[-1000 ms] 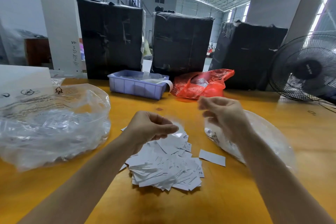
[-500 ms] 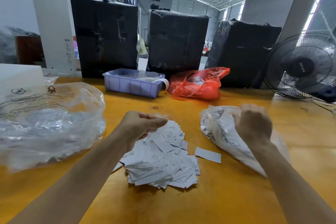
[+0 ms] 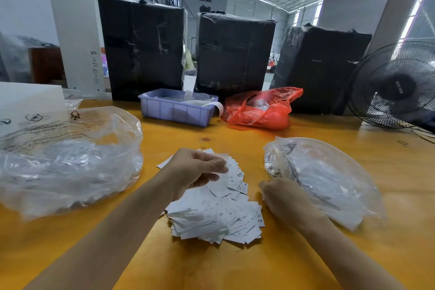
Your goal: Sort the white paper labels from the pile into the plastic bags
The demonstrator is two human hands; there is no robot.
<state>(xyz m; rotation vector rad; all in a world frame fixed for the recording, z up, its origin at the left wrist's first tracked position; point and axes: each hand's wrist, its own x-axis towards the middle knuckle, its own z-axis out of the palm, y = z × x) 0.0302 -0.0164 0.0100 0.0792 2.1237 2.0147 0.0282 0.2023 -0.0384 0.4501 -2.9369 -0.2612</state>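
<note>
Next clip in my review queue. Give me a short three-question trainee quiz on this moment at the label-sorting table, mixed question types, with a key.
1. True or false: the pile of white labels lies between the two clear plastic bags on the yellow table.
2. Multiple choice: what stands directly left of the red plastic bag at the back of the table? A) a fan B) a blue-purple bin C) a cardboard tube
3. Fill in: the left hand hovers over the pile with a small label at its ____.

Key:
1. True: the large clear bag is to the left, the smaller clear bag to the right, beside the right hand.
2. B, the blue-purple bin.
3. fingers
</note>
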